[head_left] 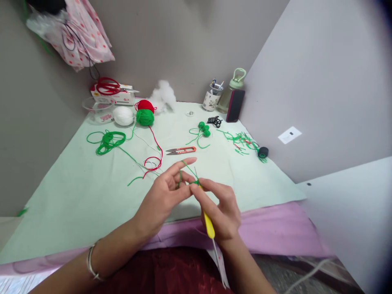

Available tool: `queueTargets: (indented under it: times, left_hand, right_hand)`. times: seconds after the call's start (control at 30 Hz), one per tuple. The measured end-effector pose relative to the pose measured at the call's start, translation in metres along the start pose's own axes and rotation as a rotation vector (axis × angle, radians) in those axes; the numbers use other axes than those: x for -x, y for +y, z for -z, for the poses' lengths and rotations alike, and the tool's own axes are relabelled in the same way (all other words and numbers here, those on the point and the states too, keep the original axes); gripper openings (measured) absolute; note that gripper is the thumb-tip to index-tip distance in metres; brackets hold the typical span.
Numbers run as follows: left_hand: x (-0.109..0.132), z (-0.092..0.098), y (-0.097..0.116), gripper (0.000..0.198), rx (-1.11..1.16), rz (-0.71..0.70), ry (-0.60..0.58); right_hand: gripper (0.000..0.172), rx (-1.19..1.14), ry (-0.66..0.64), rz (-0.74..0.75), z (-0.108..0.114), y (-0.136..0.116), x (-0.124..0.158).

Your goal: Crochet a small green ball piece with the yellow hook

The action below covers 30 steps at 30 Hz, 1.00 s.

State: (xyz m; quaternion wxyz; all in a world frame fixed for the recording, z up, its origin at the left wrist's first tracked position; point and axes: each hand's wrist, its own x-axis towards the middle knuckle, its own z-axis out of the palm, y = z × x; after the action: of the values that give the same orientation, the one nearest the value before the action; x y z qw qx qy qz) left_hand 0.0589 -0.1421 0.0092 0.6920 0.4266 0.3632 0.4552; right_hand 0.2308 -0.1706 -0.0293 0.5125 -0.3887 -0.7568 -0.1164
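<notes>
My left hand [167, 190] pinches a small piece of green crochet [196, 182] between thumb and a finger, with green yarn looped over the raised index finger. My right hand [222, 208] grips a crochet hook [209, 224] with a yellow handle; its thin metal tip pokes up by the green piece. Both hands meet at that piece, above the table's front part. A green strand trails from the green yarn ball [145, 117] area toward my left hand. Orange thread snips [181, 150] lie just beyond the hands.
Behind are a white yarn ball [123, 116], red yarn [145, 106], white stuffing [163, 96], red scissors [108, 86] on a box, and a clear tub. Loose green yarn [110, 141] lies left. At right are a pen cup [212, 98], bottle, phone [235, 106], yarn scraps and black tape.
</notes>
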Motion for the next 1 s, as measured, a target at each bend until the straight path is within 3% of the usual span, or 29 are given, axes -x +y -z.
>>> queueTargets:
  times: [0.1,0.27,0.4,0.53,0.6,0.67,0.77,0.87,1.0]
  left_hand:
    - [-0.004,0.002,0.004,0.057,0.23,0.215,-0.058]
    - [-0.006,0.006,0.006,0.044,0.225,0.136,-0.058]
    - [-0.003,0.002,0.001,0.04,0.092,0.022,-0.092]
    - [-0.002,-0.003,-0.003,0.049,0.064,-0.042,-0.006]
    - [-0.002,-0.004,-0.002,0.052,0.147,0.027,-0.018]
    - [-0.005,-0.002,0.0,0.047,0.249,0.152,-0.063]
    - [-0.008,0.001,0.004,0.036,0.333,0.228,-0.081]
    - [-0.009,0.001,0.004,0.033,0.261,0.128,-0.055]
    - [-0.005,-0.001,-0.001,0.038,0.107,0.012,-0.125]
  right_hand:
    - [0.033,-0.15,0.072,-0.126,-0.002,0.0,-0.002]
    - [0.022,-0.669,0.194,-0.554,-0.001,0.0,-0.018]
    - [0.02,-0.685,0.117,-0.551,-0.005,-0.003,-0.02]
    - [0.034,-0.39,0.068,-0.367,-0.007,-0.007,-0.011]
    - [0.044,-0.197,0.067,-0.205,-0.007,-0.007,-0.007]
    - [0.046,-0.159,0.078,-0.158,-0.005,-0.006,-0.007]
    - [0.031,-0.431,0.171,-0.383,-0.003,-0.003,-0.014]
    - [0.022,-0.743,0.223,-0.602,-0.004,-0.002,-0.02]
    - [0.016,-0.743,0.131,-0.65,-0.008,-0.001,-0.019]
